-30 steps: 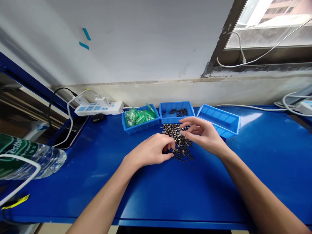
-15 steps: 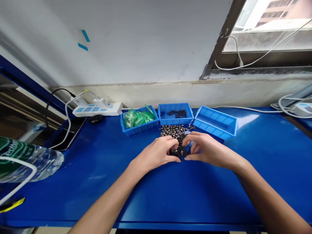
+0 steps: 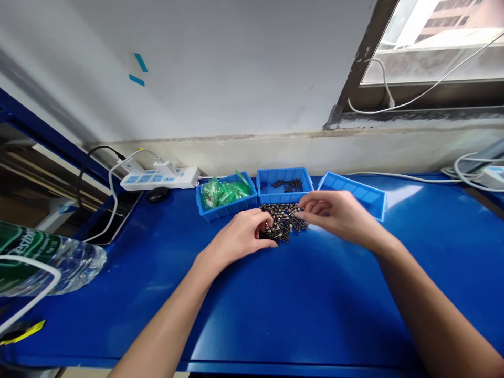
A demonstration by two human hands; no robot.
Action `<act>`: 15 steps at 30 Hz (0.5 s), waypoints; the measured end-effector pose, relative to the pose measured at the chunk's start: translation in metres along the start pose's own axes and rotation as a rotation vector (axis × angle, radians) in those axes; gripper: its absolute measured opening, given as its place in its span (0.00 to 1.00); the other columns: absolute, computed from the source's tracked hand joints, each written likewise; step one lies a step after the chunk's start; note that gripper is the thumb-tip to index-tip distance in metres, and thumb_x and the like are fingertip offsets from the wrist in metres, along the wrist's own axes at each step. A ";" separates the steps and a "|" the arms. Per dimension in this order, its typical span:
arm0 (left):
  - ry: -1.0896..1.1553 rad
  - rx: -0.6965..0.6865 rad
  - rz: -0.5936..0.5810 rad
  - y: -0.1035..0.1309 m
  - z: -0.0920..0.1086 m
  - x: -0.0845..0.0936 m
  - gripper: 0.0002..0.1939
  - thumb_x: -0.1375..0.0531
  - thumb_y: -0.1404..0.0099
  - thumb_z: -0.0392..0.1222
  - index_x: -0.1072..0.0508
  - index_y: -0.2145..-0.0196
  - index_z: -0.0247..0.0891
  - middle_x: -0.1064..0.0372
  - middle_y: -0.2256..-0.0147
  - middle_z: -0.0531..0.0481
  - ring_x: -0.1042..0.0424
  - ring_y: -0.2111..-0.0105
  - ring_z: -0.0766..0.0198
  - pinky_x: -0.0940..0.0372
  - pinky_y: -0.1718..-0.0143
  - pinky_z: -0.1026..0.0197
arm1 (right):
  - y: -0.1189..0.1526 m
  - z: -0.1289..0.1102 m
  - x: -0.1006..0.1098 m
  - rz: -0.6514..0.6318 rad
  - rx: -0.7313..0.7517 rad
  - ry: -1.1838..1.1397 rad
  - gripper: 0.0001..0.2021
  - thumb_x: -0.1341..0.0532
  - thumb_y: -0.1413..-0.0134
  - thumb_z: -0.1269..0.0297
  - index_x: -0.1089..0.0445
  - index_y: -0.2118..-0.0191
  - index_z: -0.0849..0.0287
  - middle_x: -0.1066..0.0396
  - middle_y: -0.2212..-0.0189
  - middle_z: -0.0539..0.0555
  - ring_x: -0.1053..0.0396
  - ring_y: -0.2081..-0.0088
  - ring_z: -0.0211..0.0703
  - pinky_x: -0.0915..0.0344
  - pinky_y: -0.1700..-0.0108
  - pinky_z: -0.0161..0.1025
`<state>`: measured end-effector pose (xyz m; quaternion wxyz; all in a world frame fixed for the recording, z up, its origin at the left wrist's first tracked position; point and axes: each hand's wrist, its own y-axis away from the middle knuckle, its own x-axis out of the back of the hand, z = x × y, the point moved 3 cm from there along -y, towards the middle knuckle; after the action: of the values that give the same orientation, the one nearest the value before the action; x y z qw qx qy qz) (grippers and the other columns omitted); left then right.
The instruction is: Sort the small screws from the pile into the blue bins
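A pile of small dark screws point(image 3: 284, 220) with some silvery parts lies on the blue table point(image 3: 275, 299). My left hand point(image 3: 246, 233) curves around the pile's left side, thumb and fingers apart, holding nothing that shows. Over the pile's right edge, my right hand point(image 3: 334, 212) has thumb and fingertips pinched together on something too small to make out. Behind the pile is a blue bin point(image 3: 283, 198) with a few dark screws inside. Left of it, another blue bin point(image 3: 228, 211) holds green plastic bags point(image 3: 226, 191). A third blue bin point(image 3: 374, 205) is partly hidden by my right hand.
A white power strip point(image 3: 161, 178) with plugs lies at the back left, beside a black round object point(image 3: 157, 194). A large plastic bottle point(image 3: 51, 260) lies at the left. White cables run along the wall point(image 3: 236, 152) and at the far right.
My right hand has moved up and away from my left hand, its fingertips now together. My left hand has shifted slightly left and up. The pile is more spread out and more visible.
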<state>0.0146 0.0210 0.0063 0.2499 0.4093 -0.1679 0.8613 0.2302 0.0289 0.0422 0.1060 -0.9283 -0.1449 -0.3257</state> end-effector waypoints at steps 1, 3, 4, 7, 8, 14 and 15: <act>0.001 -0.004 -0.003 0.000 0.001 0.000 0.16 0.25 0.43 0.41 0.28 0.64 0.37 0.33 0.69 0.55 0.33 0.72 0.66 0.39 0.70 0.63 | 0.002 0.001 0.010 0.050 -0.007 0.035 0.10 0.35 0.45 0.58 0.24 0.65 0.60 0.26 0.76 0.51 0.27 0.75 0.40 0.30 0.71 0.36; -0.008 -0.011 -0.008 0.001 0.004 0.000 0.16 0.25 0.43 0.41 0.28 0.64 0.37 0.33 0.69 0.55 0.33 0.72 0.66 0.39 0.70 0.63 | 0.007 0.005 0.026 0.125 -0.017 0.137 0.09 0.36 0.45 0.59 0.23 0.65 0.59 0.25 0.75 0.52 0.27 0.73 0.41 0.30 0.70 0.37; -0.013 -0.017 -0.012 0.001 0.006 0.000 0.16 0.25 0.43 0.41 0.28 0.64 0.37 0.34 0.69 0.56 0.33 0.72 0.66 0.39 0.69 0.63 | 0.010 0.008 0.031 0.135 -0.028 0.190 0.08 0.37 0.45 0.61 0.22 0.65 0.59 0.24 0.75 0.52 0.27 0.73 0.41 0.30 0.69 0.37; -0.032 -0.040 -0.021 0.001 0.011 -0.001 0.16 0.26 0.42 0.41 0.29 0.64 0.37 0.34 0.68 0.55 0.33 0.71 0.65 0.40 0.69 0.63 | 0.019 0.015 0.034 0.076 -0.102 0.431 0.06 0.39 0.48 0.71 0.23 0.68 0.57 0.24 0.75 0.51 0.26 0.73 0.41 0.33 0.71 0.36; -0.039 -0.047 -0.027 0.001 0.013 -0.002 0.16 0.26 0.42 0.41 0.29 0.64 0.37 0.34 0.68 0.55 0.33 0.71 0.65 0.40 0.69 0.63 | 0.022 0.018 0.032 0.045 -0.139 0.533 0.07 0.38 0.50 0.73 0.23 0.69 0.56 0.24 0.75 0.51 0.26 0.73 0.42 0.34 0.71 0.37; -0.083 -0.060 -0.063 0.002 0.018 -0.007 0.16 0.26 0.42 0.42 0.28 0.64 0.37 0.33 0.67 0.55 0.32 0.70 0.64 0.39 0.68 0.63 | 0.024 0.023 0.010 -0.052 -0.268 0.885 0.12 0.36 0.47 0.73 0.21 0.57 0.58 0.19 0.62 0.59 0.22 0.62 0.55 0.34 0.67 0.41; -0.090 -0.060 -0.064 0.002 0.019 -0.007 0.15 0.26 0.41 0.42 0.28 0.64 0.38 0.32 0.67 0.55 0.32 0.70 0.65 0.39 0.68 0.63 | 0.024 0.023 0.007 -0.062 -0.255 0.890 0.12 0.37 0.47 0.73 0.20 0.58 0.59 0.20 0.62 0.59 0.22 0.61 0.55 0.34 0.66 0.41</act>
<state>0.0285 0.0079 0.0120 0.2818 0.4451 -0.1914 0.8281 0.2566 0.0150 0.0262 0.0332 -0.6989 -0.0719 -0.7108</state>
